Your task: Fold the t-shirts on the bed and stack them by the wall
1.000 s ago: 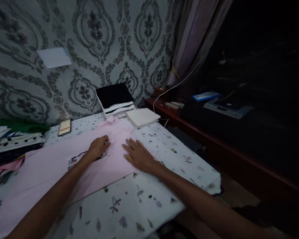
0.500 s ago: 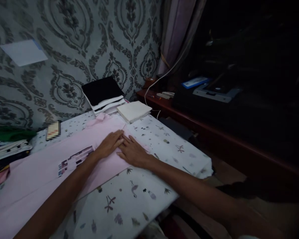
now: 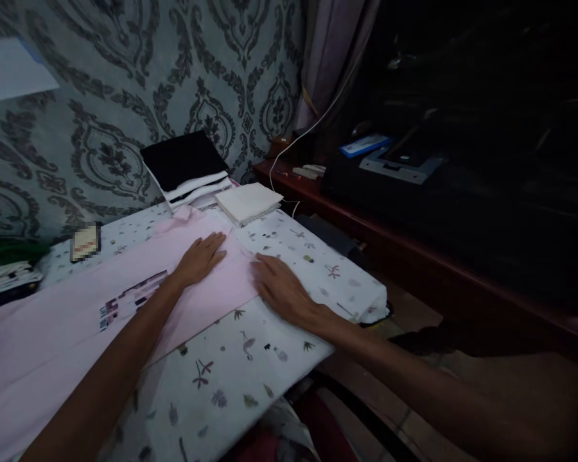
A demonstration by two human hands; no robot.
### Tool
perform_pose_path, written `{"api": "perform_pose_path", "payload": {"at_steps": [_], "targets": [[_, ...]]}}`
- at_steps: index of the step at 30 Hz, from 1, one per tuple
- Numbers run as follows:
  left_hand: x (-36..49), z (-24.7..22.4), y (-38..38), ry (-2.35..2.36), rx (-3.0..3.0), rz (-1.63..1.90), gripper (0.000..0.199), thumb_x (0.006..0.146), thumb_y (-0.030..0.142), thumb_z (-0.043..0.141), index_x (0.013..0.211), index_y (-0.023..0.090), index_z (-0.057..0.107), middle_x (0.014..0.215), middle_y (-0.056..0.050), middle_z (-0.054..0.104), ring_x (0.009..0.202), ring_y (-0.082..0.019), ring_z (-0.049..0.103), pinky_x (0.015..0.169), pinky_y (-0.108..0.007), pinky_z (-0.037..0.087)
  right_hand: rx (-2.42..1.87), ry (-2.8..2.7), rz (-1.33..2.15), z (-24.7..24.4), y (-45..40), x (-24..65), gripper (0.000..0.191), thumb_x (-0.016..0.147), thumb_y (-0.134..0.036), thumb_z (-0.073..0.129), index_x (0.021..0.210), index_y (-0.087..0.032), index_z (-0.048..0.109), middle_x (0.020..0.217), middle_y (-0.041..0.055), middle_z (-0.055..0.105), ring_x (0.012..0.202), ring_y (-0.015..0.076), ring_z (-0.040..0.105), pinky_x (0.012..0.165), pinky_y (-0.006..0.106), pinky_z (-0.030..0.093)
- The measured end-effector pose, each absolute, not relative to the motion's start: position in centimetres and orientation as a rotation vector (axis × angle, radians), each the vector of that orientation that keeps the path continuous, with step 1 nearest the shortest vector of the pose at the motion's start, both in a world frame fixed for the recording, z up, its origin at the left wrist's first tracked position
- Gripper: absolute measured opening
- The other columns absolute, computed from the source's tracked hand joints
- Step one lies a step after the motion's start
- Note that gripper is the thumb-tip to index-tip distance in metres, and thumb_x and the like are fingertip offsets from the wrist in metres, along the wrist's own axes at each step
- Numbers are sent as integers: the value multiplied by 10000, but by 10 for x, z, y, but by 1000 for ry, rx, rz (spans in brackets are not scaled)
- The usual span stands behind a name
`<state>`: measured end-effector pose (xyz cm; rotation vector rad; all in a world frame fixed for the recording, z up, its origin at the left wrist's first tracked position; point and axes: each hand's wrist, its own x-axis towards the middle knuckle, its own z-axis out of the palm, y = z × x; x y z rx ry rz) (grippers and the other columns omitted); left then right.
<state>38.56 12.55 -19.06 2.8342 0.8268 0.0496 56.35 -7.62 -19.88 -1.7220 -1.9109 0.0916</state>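
A pink T-shirt [image 3: 72,359] with a dark printed graphic [image 3: 132,299] lies spread over the patterned table cover. My left hand [image 3: 201,258] rests flat on the shirt near its far right part, fingers stretched out. At the shirt's right edge is my right hand [image 3: 284,289], its fingers extended and partly blurred; whether it touches the cloth I cannot tell. Neither hand grips anything. Just beyond the shirt sits a folded cream cloth [image 3: 248,203], beside a stack of folded garments [image 3: 185,160] with a black one on top.
The table cover [image 3: 270,398] has plant and bird prints. A pixelated small object [image 3: 85,242] lies near the wall, with folded clothes [image 3: 9,282] at the left edge. A white cable [image 3: 313,128] hangs by a reddish-brown ledge [image 3: 414,256] on the right.
My right hand has moved right, away from my left hand, to the shirt's edge. The left hand stays flat on the shirt. The view has shifted slightly right and down.
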Motion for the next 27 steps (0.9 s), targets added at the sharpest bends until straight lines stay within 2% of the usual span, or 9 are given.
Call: {"api": "perform_pose_path", "payload": {"at_steps": [3,6,12,17,22,25,27], "targets": [[385,-192,126,828,2845,72,670,1010,561,146,1558,200,281,1635,-58,268,1522,-209,203,1233,-450,172,-1848,-1617,161,-192,-91,579,185,955,-257,462,986,-189,631,1030,111,636,997,256,587,867,407,491],[385,-192,125,835,2842,73,665,1010,559,140,1551,207,298,1630,-47,287,1520,-211,210,1234,-451,178,-1918,-1546,326,-187,-96,585,108,907,-303,551,903,-216,614,924,62,614,898,231,586,776,357,478],[383,-188,121,841,2823,83,659,1011,552,135,1544,210,316,1623,-47,304,1513,-216,231,1233,-449,172,-1915,-1619,381,-190,-95,585,141,917,-288,488,843,-218,585,900,60,589,859,214,558,762,339,450],[383,-190,125,811,2799,101,652,1013,550,151,1544,209,315,1627,-44,296,1516,-207,221,1235,-447,158,-1955,-1664,254,-191,-95,588,199,932,-288,416,779,-229,528,853,63,583,829,218,547,770,352,454],[385,-188,120,860,2789,114,616,1023,517,161,1524,213,350,1620,-73,311,1512,-209,233,1225,-479,176,-2002,-1676,79,-199,-95,586,142,871,-276,461,765,-224,538,831,71,601,821,235,573,784,376,466],[373,-179,101,914,2741,95,622,1032,495,143,1532,178,334,1629,-101,279,1521,-212,202,1232,-493,151,-1925,-1697,-35,-202,-93,587,171,862,-339,489,896,-209,594,888,91,626,863,261,600,788,398,492],[357,-175,79,926,2720,124,613,1037,493,124,1549,204,299,1637,-67,263,1523,-171,186,1244,-424,144,-1851,-1738,-133,-201,-86,583,274,887,-390,480,1032,-202,617,1000,120,640,961,292,610,831,429,504]]}}
